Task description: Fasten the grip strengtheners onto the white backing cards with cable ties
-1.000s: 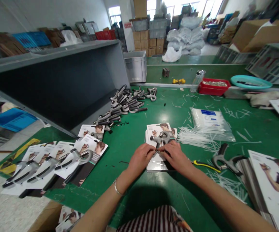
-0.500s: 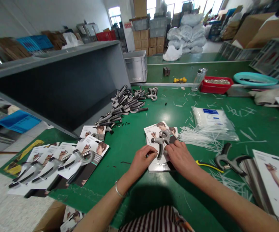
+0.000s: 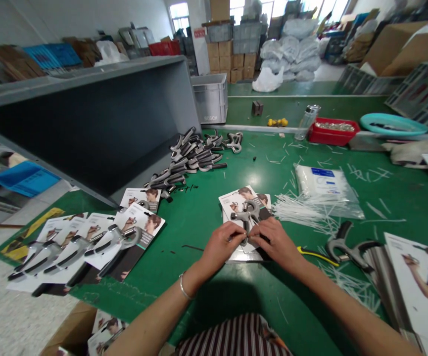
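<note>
A grey and black hand grip strengthener lies on a printed cardboard card, with more card beneath it. My left hand is closed in a pinch at the left side of the grip's lower handle. From the other side my right hand pinches too, its fingertips almost meeting the left ones over the handle. Whatever small thing the fingertips hold is hidden. White plastic cable ties lie in a loose bundle beyond my right hand.
Several carded grips overlap at left. Loose grips spill from a grey crate. At right are a bag of ties, yellow-handled pliers, another grip and stacked cards. A red tray stands behind.
My right hand has moved left and slightly down to the handle, and both hands' fingertips have come together over it. The view has shifted slightly.
</note>
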The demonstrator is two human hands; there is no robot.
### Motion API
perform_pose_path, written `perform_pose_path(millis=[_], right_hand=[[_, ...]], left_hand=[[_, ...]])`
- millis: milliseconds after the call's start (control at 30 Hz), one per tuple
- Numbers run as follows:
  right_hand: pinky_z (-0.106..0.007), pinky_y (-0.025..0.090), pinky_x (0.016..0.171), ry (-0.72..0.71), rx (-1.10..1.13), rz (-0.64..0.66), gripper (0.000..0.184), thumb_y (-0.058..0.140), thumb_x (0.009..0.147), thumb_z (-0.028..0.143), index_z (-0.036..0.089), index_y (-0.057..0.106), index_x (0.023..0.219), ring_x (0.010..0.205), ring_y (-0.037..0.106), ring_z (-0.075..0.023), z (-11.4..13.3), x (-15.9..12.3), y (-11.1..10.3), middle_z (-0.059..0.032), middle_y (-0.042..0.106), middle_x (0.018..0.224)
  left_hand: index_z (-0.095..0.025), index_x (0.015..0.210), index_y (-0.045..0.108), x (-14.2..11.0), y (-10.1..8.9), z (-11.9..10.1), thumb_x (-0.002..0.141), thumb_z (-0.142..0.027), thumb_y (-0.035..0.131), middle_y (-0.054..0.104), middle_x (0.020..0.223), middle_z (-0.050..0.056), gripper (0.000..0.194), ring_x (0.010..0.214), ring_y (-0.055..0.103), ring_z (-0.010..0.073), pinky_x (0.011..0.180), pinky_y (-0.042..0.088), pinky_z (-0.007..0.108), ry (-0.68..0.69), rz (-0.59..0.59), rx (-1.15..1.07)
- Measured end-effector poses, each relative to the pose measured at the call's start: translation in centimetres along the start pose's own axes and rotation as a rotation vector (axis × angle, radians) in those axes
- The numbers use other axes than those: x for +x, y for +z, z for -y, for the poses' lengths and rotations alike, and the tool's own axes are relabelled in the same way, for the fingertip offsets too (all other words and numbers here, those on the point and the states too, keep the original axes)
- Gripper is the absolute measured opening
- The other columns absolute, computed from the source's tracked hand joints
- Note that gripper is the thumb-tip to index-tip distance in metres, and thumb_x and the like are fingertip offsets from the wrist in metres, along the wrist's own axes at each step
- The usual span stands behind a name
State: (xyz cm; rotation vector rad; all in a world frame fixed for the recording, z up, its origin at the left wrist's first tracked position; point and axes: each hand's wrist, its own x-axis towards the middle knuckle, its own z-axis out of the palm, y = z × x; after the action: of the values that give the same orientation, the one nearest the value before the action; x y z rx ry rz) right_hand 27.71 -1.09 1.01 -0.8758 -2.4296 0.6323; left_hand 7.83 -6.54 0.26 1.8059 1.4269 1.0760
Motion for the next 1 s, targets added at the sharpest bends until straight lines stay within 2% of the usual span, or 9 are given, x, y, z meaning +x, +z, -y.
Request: perform_pose_path(millis=[133, 400, 733, 867, 1000], right_hand=[[-0.037, 0.040, 0.082, 0.080, 0.042, -0.095, 0.013, 0.058, 0.096, 0.030, 0.020, 0.065, 0.091, 0.088, 0.055, -0.0216, 0.2, 0.0, 0.6, -0.0043, 0.069, 0.089], [-0.035, 0.038, 0.079, -0.082, -0.283, 0.039, 0.024, 0.047, 0.100, 0.024, 0.016, 0.064, 0.086, 0.083, 0.049, -0.0219, 0.6, 0.1, -1.1, -0.0087, 0.062, 0.082], [-0.034, 0.037, 0.075, -0.102, -0.343, 0.064, 0.021, 0.049, 0.099, 0.020, 0.016, 0.063, 0.084, 0.082, 0.048, -0.0221, 0.9, 0.4, -1.1, -0.0084, 0.060, 0.079], [-0.035, 0.037, 0.074, -0.126, -0.320, 0.065, 0.024, 0.047, 0.100, 0.022, 0.017, 0.063, 0.084, 0.079, 0.048, -0.0220, 1.3, 0.7, -1.1, -0.0085, 0.061, 0.080], [-0.034, 0.039, 0.076, -0.085, -0.213, 0.048, 0.020, 0.049, 0.100, 0.026, 0.018, 0.062, 0.086, 0.084, 0.051, -0.0225, 1.3, 0.9, -0.9, -0.0078, 0.063, 0.084]], left_hand=[[-0.020, 0.090, 0.071, 0.0, -0.2, -0.1, 0.090, -0.024, 0.062, 0.069, 0.089, 0.003, 0.011, 0.086, 0.063, 0.0163, 0.081, 0.048, 0.027, 0.000, 0.001, -0.001], [-0.019, 0.085, 0.072, 0.0, -0.3, -0.1, 0.086, -0.025, 0.066, 0.069, 0.084, 0.003, 0.009, 0.082, 0.063, 0.0163, 0.077, 0.048, 0.026, -0.124, -0.010, -0.084], [-0.019, 0.085, 0.070, 0.0, -0.3, -0.1, 0.088, -0.025, 0.064, 0.069, 0.085, 0.003, 0.009, 0.083, 0.063, 0.0170, 0.078, 0.049, 0.028, -0.080, 0.016, -0.059], [-0.020, 0.088, 0.068, 0.1, -0.4, -0.5, 0.091, -0.025, 0.060, 0.068, 0.089, 0.004, 0.011, 0.087, 0.062, 0.0179, 0.082, 0.048, 0.030, -0.002, 0.067, 0.086], [-0.019, 0.094, 0.068, 0.6, -1.4, -1.9, 0.096, -0.026, 0.051, 0.068, 0.093, 0.006, 0.018, 0.090, 0.062, 0.0190, 0.084, 0.047, 0.030, 0.032, 0.219, 0.260]])
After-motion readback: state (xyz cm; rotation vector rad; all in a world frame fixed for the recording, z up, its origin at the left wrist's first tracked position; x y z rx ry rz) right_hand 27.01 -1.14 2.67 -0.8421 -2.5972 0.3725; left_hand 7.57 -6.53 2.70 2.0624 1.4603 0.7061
